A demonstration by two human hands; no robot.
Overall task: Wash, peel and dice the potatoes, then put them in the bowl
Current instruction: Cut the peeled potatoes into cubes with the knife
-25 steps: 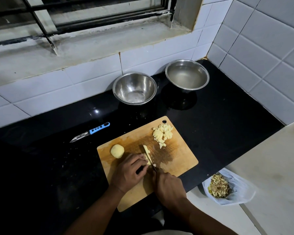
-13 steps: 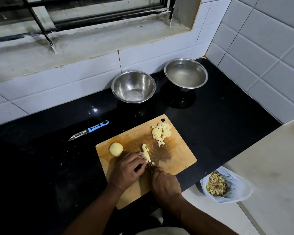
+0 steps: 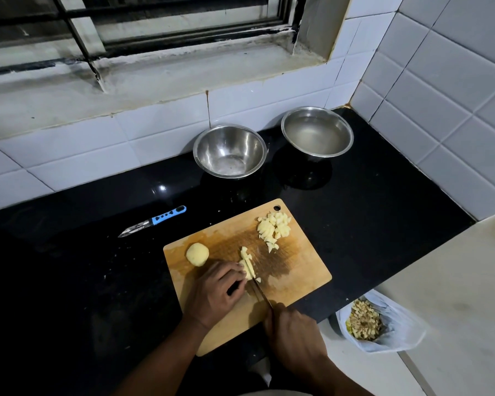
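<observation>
The wooden cutting board (image 3: 297, 270) lies on the black counter (image 3: 69, 281), and all places here are given from this board. To the left of it and a little behind, well apart, lies a peeler (image 3: 152, 220) with a blue handle, its metal tip pointing left. On the left end of the board sits a whole peeled potato (image 3: 197, 254). Just to the right of it the left hand (image 3: 216, 292) rests on the board with curled fingers, which press the potato strips (image 3: 247, 265) against the wood. The hand covers the near part of the strips, so how much potato is under it I cannot tell. The knife (image 3: 259, 292) has its thin blade just beside these fingers, touching the strips at the near end; the blade is dark and hard to make out. The right hand (image 3: 295, 335) at the near edge of the board is closed tightly around the knife handle, which is fully hidden inside the fist. On the far right corner of the board lies a pile of diced potato (image 3: 275, 228). Behind the board, near the tiled wall, stands an empty steel bowl (image 3: 229, 151), and to the right of it a second steel bowl (image 3: 317, 135) with cloudy water. Right of the board and lower, past the counter edge, a white plastic bag (image 3: 395, 332) holds peels (image 3: 363, 320); the details are blurred
</observation>
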